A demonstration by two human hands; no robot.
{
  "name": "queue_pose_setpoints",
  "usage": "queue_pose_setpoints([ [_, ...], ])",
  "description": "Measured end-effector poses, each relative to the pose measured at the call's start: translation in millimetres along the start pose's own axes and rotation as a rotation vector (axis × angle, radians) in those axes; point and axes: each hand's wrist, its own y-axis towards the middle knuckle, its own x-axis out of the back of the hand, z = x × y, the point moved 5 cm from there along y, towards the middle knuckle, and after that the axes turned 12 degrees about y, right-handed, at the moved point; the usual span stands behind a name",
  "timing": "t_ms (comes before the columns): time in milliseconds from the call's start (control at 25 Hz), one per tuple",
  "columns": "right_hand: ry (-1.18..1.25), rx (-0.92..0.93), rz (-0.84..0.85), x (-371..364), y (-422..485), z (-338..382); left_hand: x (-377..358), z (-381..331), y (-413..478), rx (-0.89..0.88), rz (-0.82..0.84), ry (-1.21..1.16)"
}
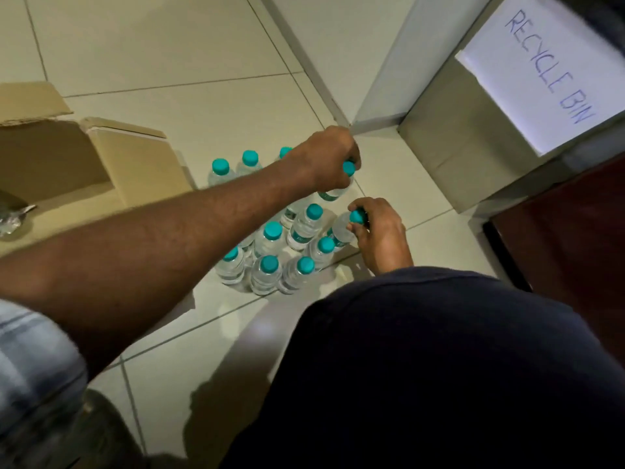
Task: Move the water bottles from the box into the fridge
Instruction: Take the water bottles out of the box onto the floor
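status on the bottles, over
Left hand grips far bottle, right hand grips near bottle. Other bottles stand on floor by box. Nothing blocking; fridge unseen.

We see small clear plastic water bottles [263, 282], glossy and see-through, topped with smooth teal plastic caps [269, 263]. The open brown cardboard box [135, 164] looks matt and papery, rough along its torn flap. The cream floor tiles [169, 45] are smooth with a soft sheen. A white paper sheet [548, 79] sits matt on a plain cardboard bin [453, 154]. Our dark navy trousers [439, 367] are matt cloth, and the crumpled clear plastic wrap [13, 218] glints.
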Motion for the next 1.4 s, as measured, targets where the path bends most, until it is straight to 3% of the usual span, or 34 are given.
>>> queue_pose_setpoints([
  [400,0.051,-0.135,0.053,-21,-2,-11,-61,1,6,0.018,0.186,0.040],
  [800,0.092,-0.130,0.126,-2,11,-2,-60,9,-16,0.044,0.083,-0.001],
  [1080,0.064,0.268,0.121,-33,44,95,1,102,-81,0.241,-0.203,0.006],
  [1240,0.153,0.484,0.131,-82,40,176,39,182,-144,0.465,-0.427,0.056],
  [1400,0.229,0.711,0.251,-143,22,251,65,258,-229,0.775,-0.516,0.117],
])
